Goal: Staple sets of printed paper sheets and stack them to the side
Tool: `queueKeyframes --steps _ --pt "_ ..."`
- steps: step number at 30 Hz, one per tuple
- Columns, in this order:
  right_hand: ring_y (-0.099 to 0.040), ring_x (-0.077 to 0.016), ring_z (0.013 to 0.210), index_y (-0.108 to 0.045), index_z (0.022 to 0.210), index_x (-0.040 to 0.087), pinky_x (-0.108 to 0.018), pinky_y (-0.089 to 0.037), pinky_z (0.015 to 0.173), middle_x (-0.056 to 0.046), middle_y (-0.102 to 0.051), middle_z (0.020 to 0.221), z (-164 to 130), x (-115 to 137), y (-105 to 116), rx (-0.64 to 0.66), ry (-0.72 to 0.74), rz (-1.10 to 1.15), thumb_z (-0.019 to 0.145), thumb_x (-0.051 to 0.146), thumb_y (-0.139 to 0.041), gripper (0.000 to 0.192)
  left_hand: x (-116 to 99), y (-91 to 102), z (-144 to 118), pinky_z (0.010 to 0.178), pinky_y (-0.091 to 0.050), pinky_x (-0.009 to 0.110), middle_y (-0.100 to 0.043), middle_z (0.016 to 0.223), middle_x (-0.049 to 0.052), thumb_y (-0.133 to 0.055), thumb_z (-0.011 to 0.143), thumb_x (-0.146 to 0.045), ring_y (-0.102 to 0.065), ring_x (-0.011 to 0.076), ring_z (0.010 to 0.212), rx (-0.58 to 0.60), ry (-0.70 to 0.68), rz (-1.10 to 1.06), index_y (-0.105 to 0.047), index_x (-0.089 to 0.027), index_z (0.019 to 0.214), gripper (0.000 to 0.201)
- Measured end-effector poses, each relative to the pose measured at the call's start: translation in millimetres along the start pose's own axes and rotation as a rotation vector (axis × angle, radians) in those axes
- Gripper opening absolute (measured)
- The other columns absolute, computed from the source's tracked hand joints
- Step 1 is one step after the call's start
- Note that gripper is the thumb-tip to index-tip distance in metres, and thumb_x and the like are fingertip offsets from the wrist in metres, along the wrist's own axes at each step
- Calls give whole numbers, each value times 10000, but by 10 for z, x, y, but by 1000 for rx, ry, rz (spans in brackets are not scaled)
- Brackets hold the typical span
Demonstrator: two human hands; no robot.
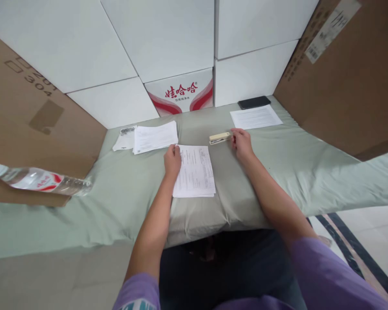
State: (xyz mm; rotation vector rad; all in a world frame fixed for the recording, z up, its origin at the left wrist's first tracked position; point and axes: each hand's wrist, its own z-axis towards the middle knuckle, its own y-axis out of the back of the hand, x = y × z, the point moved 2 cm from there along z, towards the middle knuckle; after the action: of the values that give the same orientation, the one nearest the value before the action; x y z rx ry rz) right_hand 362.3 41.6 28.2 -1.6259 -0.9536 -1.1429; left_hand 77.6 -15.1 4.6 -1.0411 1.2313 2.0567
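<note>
purple sleeves [330,275] sit nearest the lens; left hand [172,162] pins the printed sheets [195,172] flat by their top left corner, apparently to stop sliding on the worktop [132,202] cloth; right hand [241,142], fingers curled loosely, touches the stapler [219,137] end, not yet grasping it, just beyond the sheets.

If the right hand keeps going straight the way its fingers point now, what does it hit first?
The right hand points left and slightly away, fingertips at the end of the cream stapler. It would meet the stapler first; it looks to be touching it already, though contact is hard to confirm from this view.
</note>
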Motion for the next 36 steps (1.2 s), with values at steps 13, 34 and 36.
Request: queueKeyframes --steps 13,34,36 --pt "-291 -58 401 -576 902 201 -191 -193 390 100 -421 512 28 -60 -7 -22 4 -17 830 244 -615 92 -134 14 225 596 -264 270 -354 586 -57 -506 999 -400 -339 133 571 -40 -115 -18 -500 -226 773 285" --pt "-296 -60 403 -540 869 210 -191 -206 386 99 -422 520 67 -66 28 -32 12 -19 847 219 -572 40 115 -30 296 748 -496 326 -626 778 3 -646 779 -223 -581 172 691 256 106 -84 -550 -220 865 129" --pt "-294 -55 399 -537 867 212 -189 -203 389 103 -414 521 72 -62 30 -25 9 -12 837 227 -596 68 118 -64 309 713 -488 312 -608 751 -5 -658 767 -224 -564 163 659 265 160 -140 -542 -219 852 145"
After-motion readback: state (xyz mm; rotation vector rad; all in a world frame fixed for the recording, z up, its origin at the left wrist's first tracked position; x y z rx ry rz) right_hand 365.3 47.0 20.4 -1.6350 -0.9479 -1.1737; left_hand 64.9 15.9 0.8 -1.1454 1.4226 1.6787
